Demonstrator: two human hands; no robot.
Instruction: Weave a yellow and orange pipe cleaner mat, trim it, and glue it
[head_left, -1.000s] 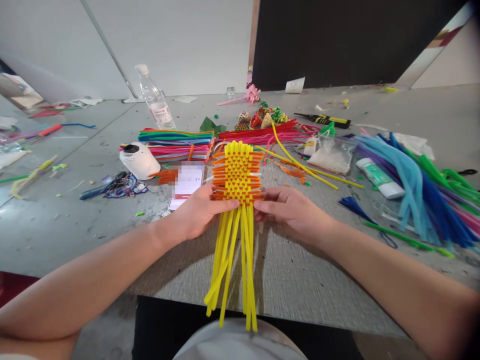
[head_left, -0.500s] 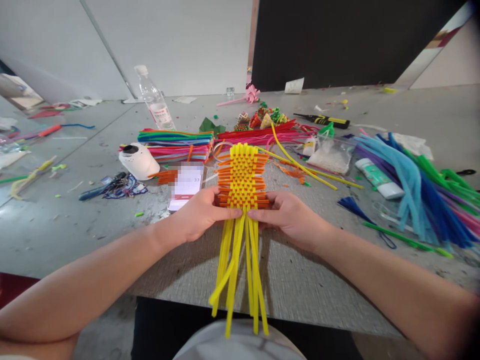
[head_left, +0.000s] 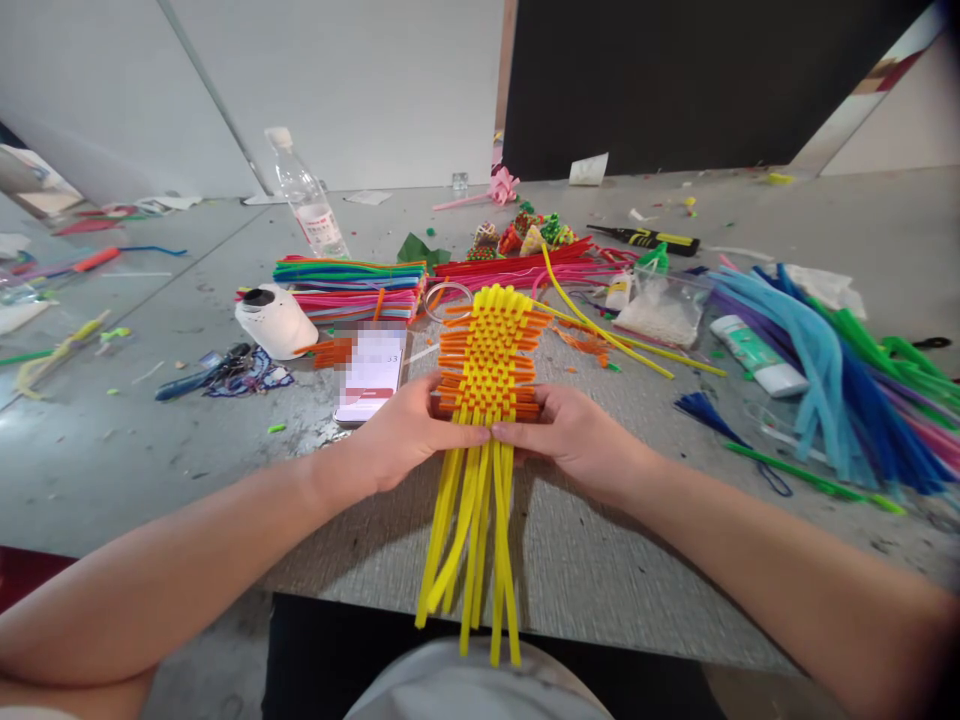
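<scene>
Gray desk (head_left: 150, 450), strewn with craft supplies: a person's left hand (head_left: 409, 435) and right hand (head_left: 570, 440) pinch the near edge of an orange-and-yellow woven mat (head_left: 487, 350) at desk centre, each grip closed on it, thumbs on top. Loose yellow strands (head_left: 472, 540) trail off the desk's edge. Just left lies a phone (head_left: 371, 378), its screen showing "33"; the bottle (head_left: 304, 195) label is unreadable.

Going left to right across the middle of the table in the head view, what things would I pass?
Blue-handled tool, white round gadget, phone, woven mat, bag of white beads, green-and-white tube.
</scene>
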